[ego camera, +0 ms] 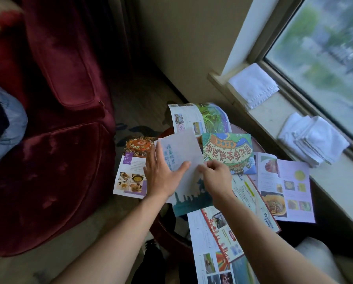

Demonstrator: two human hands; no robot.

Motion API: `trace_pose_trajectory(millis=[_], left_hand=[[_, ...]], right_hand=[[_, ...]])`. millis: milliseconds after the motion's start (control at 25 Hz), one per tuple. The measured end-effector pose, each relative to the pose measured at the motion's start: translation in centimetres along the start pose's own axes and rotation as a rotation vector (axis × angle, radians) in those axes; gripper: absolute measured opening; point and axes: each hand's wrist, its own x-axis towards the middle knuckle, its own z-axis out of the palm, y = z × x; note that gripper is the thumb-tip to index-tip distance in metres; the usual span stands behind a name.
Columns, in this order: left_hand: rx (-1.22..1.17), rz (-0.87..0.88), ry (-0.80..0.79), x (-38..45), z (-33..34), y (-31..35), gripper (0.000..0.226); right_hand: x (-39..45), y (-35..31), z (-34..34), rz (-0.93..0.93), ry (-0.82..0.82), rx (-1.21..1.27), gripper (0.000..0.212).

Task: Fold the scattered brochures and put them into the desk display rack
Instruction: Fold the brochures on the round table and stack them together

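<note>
Several brochures lie scattered over a small round table (pixel 258 147). A pale brochure with a dark blue skyline print (pixel 183 152) sits in the middle, partly folded over. My left hand (pixel 161 175) lies flat on its left part, thumb out across the page. My right hand (pixel 217 175) pinches its right edge. A green illustrated brochure (pixel 227 150) lies just behind it, a purple food leaflet (pixel 130 175) hangs off the left, and another food leaflet (pixel 284 185) lies at the right. No display rack is in view.
A dark red velvet armchair (pixel 58 119) stands at the left. Folded white towels (pixel 253 85) and a second towel stack (pixel 313 138) rest on the windowsill at the right. A long map brochure (pixel 216 238) hangs toward me over the table's front edge.
</note>
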Motion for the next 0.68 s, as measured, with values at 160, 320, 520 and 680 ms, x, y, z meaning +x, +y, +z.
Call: trace_pose_trajectory(millis=[160, 320, 520, 680], left_hand=[[-0.368, -0.268, -0.067, -1.6, 0.7, 2.9, 0.133], [-0.439, -0.328, -0.064, -0.9, 0.3, 4.3, 0.141], [-0.457, -0.319, -0.052, -1.4, 0.2, 2.9, 0.136], [-0.309, -0.231, -0.025, -1.2, 0.2, 3.2, 0.130]], right_hand=[[-1.7, -1.9, -0.1, -0.249, 0.074, -0.154, 0.017], [-3.6, -2.4, 0.7, -0.371, 0.100, -0.115, 0.026], [-4.1, -1.7, 0.4, -0.304, 0.072, -0.075, 0.012], [-4.1, -1.0, 0.1, -0.320, 0.020, -0.084, 0.018]])
